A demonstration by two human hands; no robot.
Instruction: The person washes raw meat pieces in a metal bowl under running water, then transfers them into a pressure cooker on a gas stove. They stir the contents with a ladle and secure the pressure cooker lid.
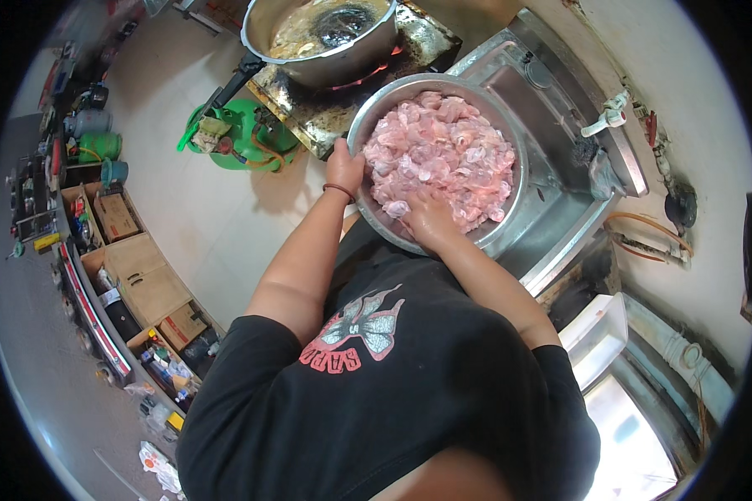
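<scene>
A large round metal basin [519, 188] full of raw pink meat pieces [442, 147] is in front of me, partly over the edge of the steel sink. My left hand [345, 168] grips the basin's left rim, with the thumb up. My right hand [429, 219] lies on the near part of the meat, its fingers partly sunk among the pieces, so its hold cannot be told. Beyond the basin, a pressure cooker pot [326, 66] without a lid stands over a flame, with oily, brownish contents in it.
The grimy stove [288, 106] adjoins the stainless sink [558, 156], which has a white tap [605, 122]. A green gas cylinder [241, 134] with a hose stands on the floor at the left. The pot's black handle [235, 81] sticks out towards the left.
</scene>
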